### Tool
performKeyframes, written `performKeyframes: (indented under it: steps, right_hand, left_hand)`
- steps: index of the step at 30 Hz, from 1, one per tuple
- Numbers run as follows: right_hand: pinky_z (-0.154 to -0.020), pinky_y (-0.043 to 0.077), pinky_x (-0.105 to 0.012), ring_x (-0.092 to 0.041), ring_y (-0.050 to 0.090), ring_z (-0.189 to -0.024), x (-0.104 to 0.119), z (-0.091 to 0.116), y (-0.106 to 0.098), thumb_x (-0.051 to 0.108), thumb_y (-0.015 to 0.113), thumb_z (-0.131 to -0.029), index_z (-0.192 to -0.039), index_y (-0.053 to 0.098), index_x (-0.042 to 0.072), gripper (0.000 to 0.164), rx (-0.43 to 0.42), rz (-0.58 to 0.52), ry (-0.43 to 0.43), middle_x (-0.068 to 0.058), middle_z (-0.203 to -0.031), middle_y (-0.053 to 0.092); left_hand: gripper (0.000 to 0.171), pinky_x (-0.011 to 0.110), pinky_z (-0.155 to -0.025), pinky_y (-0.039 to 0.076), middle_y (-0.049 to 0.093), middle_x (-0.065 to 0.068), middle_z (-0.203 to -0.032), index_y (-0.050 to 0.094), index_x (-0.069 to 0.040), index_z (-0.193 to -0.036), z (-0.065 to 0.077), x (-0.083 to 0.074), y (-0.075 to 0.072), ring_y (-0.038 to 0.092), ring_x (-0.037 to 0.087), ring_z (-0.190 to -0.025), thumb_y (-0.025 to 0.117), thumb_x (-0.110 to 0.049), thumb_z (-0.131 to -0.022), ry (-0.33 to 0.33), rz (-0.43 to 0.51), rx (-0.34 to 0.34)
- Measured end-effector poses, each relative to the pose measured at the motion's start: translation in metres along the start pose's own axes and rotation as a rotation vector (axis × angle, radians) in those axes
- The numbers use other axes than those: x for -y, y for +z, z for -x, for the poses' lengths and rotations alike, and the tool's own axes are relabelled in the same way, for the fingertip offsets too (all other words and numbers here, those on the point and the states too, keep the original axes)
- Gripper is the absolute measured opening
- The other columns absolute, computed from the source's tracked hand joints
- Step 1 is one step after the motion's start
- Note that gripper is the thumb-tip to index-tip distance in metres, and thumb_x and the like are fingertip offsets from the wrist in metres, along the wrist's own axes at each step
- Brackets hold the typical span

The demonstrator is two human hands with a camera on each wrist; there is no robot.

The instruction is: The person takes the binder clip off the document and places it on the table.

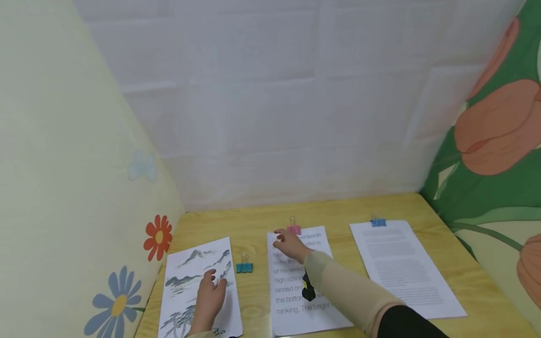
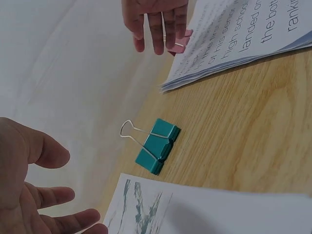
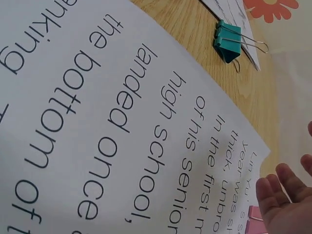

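My left hand (image 1: 210,295), its fingers spread, is over a sheet with an ink landscape painting (image 1: 181,283) and holds nothing. On the wood between that sheet and the middle stack lies a teal binder clip (image 2: 157,146), its wire handles pointing toward the back. My right hand (image 1: 291,245), fingers loosely bent with nothing in them, hovers over the top of the large-print paper stack (image 3: 112,112). A pink binder clip (image 1: 294,229) grips that stack's top edge, right behind the right hand; in the right wrist view the hand partly covers it.
To the right, a small-print stack (image 1: 405,267) carries a blue binder clip (image 1: 378,222) on its top edge. A white cloth (image 1: 270,103) hangs behind the wooden table (image 1: 253,220). Flower-patterned panels stand at the left (image 1: 105,197) and right (image 1: 494,188).
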State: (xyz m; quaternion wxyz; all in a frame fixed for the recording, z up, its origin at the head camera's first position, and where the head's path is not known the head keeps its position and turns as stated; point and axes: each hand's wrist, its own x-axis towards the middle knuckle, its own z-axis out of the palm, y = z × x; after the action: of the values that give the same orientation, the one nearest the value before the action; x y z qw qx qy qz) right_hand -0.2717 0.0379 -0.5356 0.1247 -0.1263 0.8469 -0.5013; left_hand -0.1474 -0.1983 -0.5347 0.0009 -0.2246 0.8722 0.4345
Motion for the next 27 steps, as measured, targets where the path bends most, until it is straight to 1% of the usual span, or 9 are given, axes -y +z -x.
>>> performKeyframes:
  steps: [5, 8, 11, 15, 17, 19, 21, 23, 27]
  right_hand:
    - [-0.109, 0.042, -0.058, -0.049, 0.052, -0.128, -0.005, -0.001, -0.008, 0.012, 0.06, -0.096, -0.142, 0.052, -0.011, 0.052, -0.047, 0.055, -0.027, -0.033, -0.14, 0.054]
    - [-0.112, 0.039, -0.058, -0.049, 0.05, -0.132, -0.008, -0.002, -0.013, 0.012, 0.061, -0.096, -0.14, 0.053, -0.012, 0.051, -0.073, 0.101, -0.038, -0.032, -0.14, 0.055]
    - [-0.113, 0.037, -0.057, -0.048, 0.051, -0.13, -0.011, -0.003, -0.018, 0.011, 0.064, -0.094, -0.138, 0.054, -0.014, 0.051, -0.1, 0.128, -0.048, -0.031, -0.132, 0.059]
    - [-0.107, 0.043, -0.056, -0.045, 0.057, -0.116, -0.015, -0.003, -0.026, 0.008, 0.067, -0.091, -0.127, 0.06, -0.015, 0.043, -0.146, 0.117, -0.072, -0.028, -0.115, 0.064]
    - [-0.102, 0.047, -0.054, -0.042, 0.06, -0.108, -0.016, -0.004, -0.029, 0.007, 0.067, -0.091, -0.121, 0.063, -0.014, 0.038, -0.175, 0.121, -0.093, -0.025, -0.108, 0.066]
    - [-0.098, 0.05, -0.053, -0.041, 0.061, -0.104, -0.017, -0.005, -0.033, 0.009, 0.066, -0.091, -0.117, 0.064, -0.014, 0.035, -0.198, 0.149, -0.119, -0.025, -0.105, 0.067]
    - [-0.097, 0.051, -0.053, -0.042, 0.062, -0.104, -0.019, -0.005, -0.035, 0.013, 0.065, -0.092, -0.118, 0.064, -0.015, 0.038, -0.216, 0.174, -0.134, -0.025, -0.106, 0.067]
    - [-0.1, 0.05, -0.052, -0.044, 0.061, -0.11, -0.021, -0.006, -0.037, 0.016, 0.063, -0.094, -0.124, 0.063, -0.016, 0.044, -0.221, 0.193, -0.134, -0.028, -0.112, 0.067]
    - [-0.107, 0.044, -0.056, -0.048, 0.056, -0.122, -0.024, -0.007, -0.04, 0.016, 0.065, -0.097, -0.133, 0.058, -0.015, 0.048, -0.204, 0.175, -0.079, -0.032, -0.127, 0.061]
  left_hand:
    - [0.053, 0.064, -0.103, 0.042, 0.048, 0.04, -0.134, 0.04, 0.016, -0.142, 0.002, -0.006, 0.01, 0.049, 0.053, -0.124, 0.053, -0.01, -0.097, 0.033, 0.044, 0.022]
    - [0.052, 0.064, -0.101, 0.044, 0.05, 0.038, -0.131, 0.042, 0.016, -0.14, 0.004, -0.009, 0.018, 0.051, 0.051, -0.121, 0.054, -0.009, -0.096, 0.062, 0.063, 0.044]
    - [0.051, 0.063, -0.099, 0.045, 0.052, 0.037, -0.129, 0.044, 0.016, -0.139, 0.007, -0.012, 0.026, 0.052, 0.051, -0.119, 0.054, -0.008, -0.096, 0.103, 0.086, 0.068]
    - [0.049, 0.062, -0.097, 0.047, 0.055, 0.034, -0.127, 0.046, 0.015, -0.138, 0.011, -0.014, 0.036, 0.054, 0.049, -0.117, 0.056, -0.008, -0.096, 0.154, 0.119, 0.114]
    - [0.049, 0.061, -0.096, 0.047, 0.056, 0.032, -0.125, 0.047, 0.014, -0.137, 0.012, -0.015, 0.04, 0.055, 0.048, -0.115, 0.057, -0.008, -0.095, 0.163, 0.127, 0.14]
    - [0.048, 0.061, -0.095, 0.048, 0.057, 0.032, -0.124, 0.048, 0.014, -0.136, 0.013, -0.017, 0.044, 0.056, 0.047, -0.114, 0.058, -0.009, -0.095, 0.161, 0.127, 0.157]
    - [0.048, 0.061, -0.094, 0.048, 0.057, 0.032, -0.122, 0.048, 0.014, -0.135, 0.015, -0.019, 0.048, 0.057, 0.047, -0.112, 0.058, -0.008, -0.094, 0.158, 0.125, 0.166]
    - [0.048, 0.062, -0.094, 0.048, 0.058, 0.032, -0.12, 0.049, 0.015, -0.134, 0.016, -0.02, 0.052, 0.058, 0.047, -0.111, 0.058, -0.008, -0.094, 0.159, 0.117, 0.171]
    - [0.048, 0.062, -0.094, 0.048, 0.058, 0.033, -0.12, 0.05, 0.015, -0.134, 0.017, -0.02, 0.062, 0.058, 0.047, -0.11, 0.059, -0.007, -0.093, 0.162, 0.104, 0.178]
